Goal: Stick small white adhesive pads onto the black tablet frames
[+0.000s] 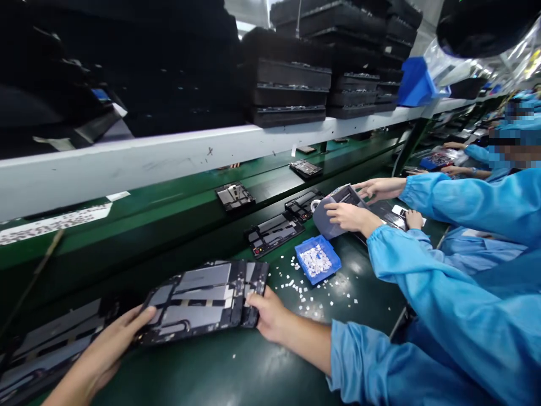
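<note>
Presently holding opened tablet units (198,282) between both hands, tilted over the near left part of the green workbench (169,378), with grey battery cells and black framing facing up. Overlapping toward the right end, with more than one edge showing; cannot tell the exact number. Gripping the left end with the left hand (113,344), with the thumb over the upper face and the fingers mostly hidden beneath. Pinching the right end with the right hand (274,317), with the thumb on top and the other fingertips out of sight. Cannot tell whether any lower edge touches the bench.

Beside the left hand, at lower left, also seeing a partly hidden tablet chassis (59,338). Beyond the right hand, seeing a blue bin (326,274) heaped with white chips (315,260), with loose bits (302,290) scattered around. Just behind the bin, seeing two more opened chassis (274,232) close together. To the right, in blue sleeves (460,194), seeing a co-worker with a grey dispenser-like box (324,224) held near the bin. Above, on a pale shelf (211,149), seeing stacked black trays (289,84).
</note>
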